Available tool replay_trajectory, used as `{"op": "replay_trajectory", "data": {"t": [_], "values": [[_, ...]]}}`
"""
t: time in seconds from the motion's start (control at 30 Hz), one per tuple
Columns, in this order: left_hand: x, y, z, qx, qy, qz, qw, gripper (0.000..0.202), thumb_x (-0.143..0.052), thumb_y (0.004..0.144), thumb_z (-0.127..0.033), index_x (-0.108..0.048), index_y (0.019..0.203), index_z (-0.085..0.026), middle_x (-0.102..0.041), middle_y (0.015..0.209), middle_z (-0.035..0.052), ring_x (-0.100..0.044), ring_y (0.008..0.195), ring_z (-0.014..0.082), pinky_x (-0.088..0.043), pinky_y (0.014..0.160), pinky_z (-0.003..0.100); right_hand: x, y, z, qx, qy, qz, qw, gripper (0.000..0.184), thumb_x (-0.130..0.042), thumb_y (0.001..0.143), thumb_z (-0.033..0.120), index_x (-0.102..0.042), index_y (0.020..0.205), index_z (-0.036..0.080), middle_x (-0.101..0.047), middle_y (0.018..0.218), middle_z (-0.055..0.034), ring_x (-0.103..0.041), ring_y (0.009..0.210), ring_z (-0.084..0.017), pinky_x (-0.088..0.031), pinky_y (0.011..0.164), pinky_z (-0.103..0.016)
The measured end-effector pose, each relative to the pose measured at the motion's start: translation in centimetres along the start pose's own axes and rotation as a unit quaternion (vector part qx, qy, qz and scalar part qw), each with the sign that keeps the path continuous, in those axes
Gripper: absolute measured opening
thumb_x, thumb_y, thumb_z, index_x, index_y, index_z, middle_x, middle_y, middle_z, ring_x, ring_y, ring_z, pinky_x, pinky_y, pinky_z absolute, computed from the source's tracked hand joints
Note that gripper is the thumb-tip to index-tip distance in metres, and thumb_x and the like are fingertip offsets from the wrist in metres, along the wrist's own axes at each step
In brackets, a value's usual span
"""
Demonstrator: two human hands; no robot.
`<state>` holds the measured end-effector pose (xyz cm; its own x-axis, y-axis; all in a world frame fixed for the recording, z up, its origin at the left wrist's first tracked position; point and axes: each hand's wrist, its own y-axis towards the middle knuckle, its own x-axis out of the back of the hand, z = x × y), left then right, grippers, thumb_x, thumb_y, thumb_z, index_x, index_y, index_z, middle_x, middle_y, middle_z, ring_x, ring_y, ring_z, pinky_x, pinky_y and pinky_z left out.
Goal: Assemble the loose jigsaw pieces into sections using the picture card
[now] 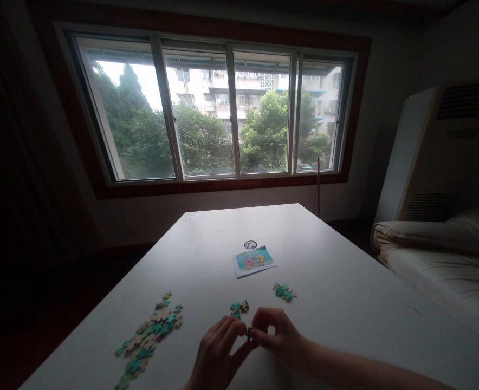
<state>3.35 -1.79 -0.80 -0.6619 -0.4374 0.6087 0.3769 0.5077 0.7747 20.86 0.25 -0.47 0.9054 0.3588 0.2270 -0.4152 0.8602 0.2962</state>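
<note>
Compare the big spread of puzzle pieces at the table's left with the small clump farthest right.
The left spread holds many pieces; the right clump only a few. The left spread runs in a long strip; the right clump is compact. The left spread mixes pale and teal pieces; the right clump looks all teal-green. Both lie on the white table, untouched by the left hand and right hand, which pinch a single piece.

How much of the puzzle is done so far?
Only a little. A small clump near the hands and a second clump look joined. The left hand and right hand pinch a small piece between them. A long spread of loose pieces lies unsorted on the table, with the picture card beyond.
</note>
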Motion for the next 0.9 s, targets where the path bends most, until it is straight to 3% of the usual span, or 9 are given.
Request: {"op": "replay_trajectory", "data": {"t": [0.4, 0.63, 0.9], "values": [[-0.01, -0.05, 0.01, -0.016, 0.016, 0.001, 1.0, 0.017, -0.058, 0.084, -0.026, -0.048, 0.072, -0.021, -0.058, 0.062, -0.0025, -0.059, 0.056, 0.0126, -0.045, 0.052, 0.021, 0.02, 0.07, -0.35, -0.006, 0.009, 0.017, 1.0, 0.022, -0.062, 0.072, 0.035, -0.059, 0.064, 0.015, -0.05, 0.056, 0.0035, -0.044, 0.055, -0.011, -0.036, 0.054, -0.022], [-0.01, 0.17, -0.21, -0.016, 0.01, 0.009, 1.0, 0.009, -0.053, 0.082, -0.015, -0.049, 0.077, -0.022, -0.06, 0.067, -0.0006, -0.06, 0.06, 0.0145, -0.046, 0.054, 0.022, 0.07, 0.16, -0.37, 0.0, 0.014, 0.012, 1.0, 0.019, -0.06, 0.071, 0.03, -0.056, 0.062, 0.015, -0.047, 0.055, 0.0039, -0.041, 0.054, -0.01, -0.033, 0.052, -0.022], [-0.04, 0.06, -0.13, -0.01, 0.0, 0.021, 1.0, 0.014, -0.05, 0.077, -0.009, -0.05, 0.082, -0.022, -0.06, 0.069, -0.0001, -0.059, 0.062, 0.0155, -0.047, 0.055, 0.024, 0.04, 0.13, -0.15, 0.002, 0.02, 0.002, 1.0, 0.014, -0.057, 0.072, 0.025, -0.057, 0.062, 0.015, -0.051, 0.055, 0.0029, -0.044, 0.054, -0.01, -0.035, 0.054, -0.022]]}}
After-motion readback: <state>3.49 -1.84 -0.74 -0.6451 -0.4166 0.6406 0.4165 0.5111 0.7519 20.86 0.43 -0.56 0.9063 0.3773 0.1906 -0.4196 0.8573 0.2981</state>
